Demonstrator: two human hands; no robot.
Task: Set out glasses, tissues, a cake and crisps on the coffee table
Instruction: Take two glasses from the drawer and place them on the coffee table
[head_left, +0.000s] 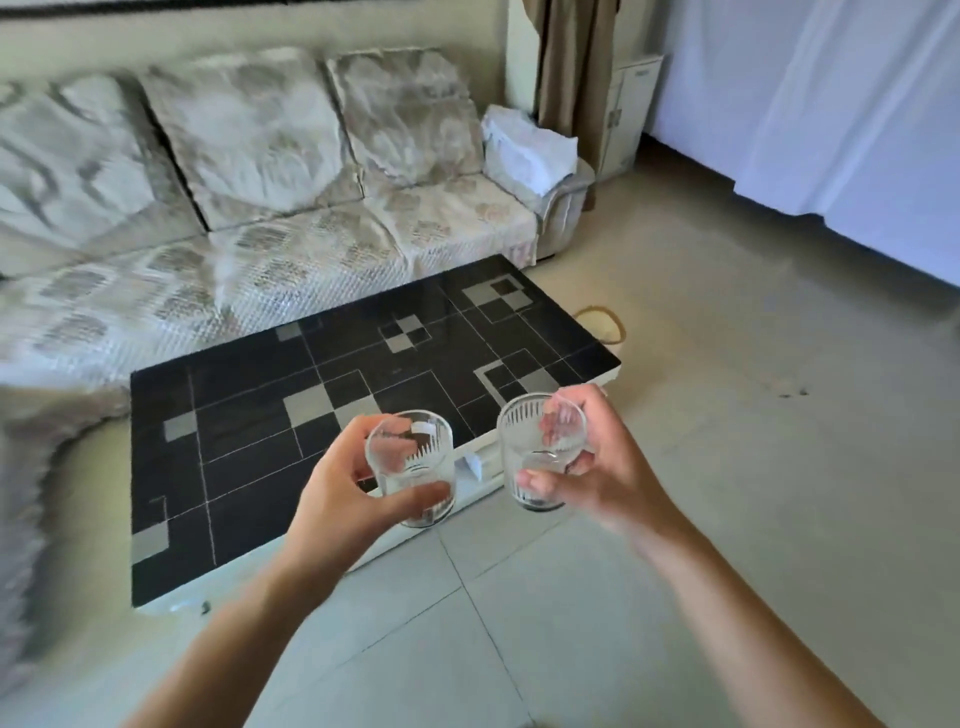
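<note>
Both arms reach forward over the pale tiled floor (519, 613), each hand carrying a clear drinking glass. The left hand (332, 493) has its fingers curled around the left glass (413, 467), thumb pressed across the near side of the wall and the other fingers wrapped behind it; the glass is held roughly upright, empty, with a band of etched vertical marks showing through it. The right hand (592, 467) is clamped on the right glass (540, 452) in the same way — thumb at the front near the base, fingers visible through the glass on the far side. The two glasses sit side by side in the air, near each other but apart, above the near long edge of the coffee table (249, 447). The table has a glossy black top with a pattern of thin pale lines and grey squares, on a white base. Beyond it stands a long sofa (291, 249) in a pale patterned cover, blurred toward the left, with a white bundle of cloth (530, 150) on its right armrest. A brown curtain (571, 57) hangs behind the sofa's end — a sheer white curtain (831, 104) covers the right wall.
</note>
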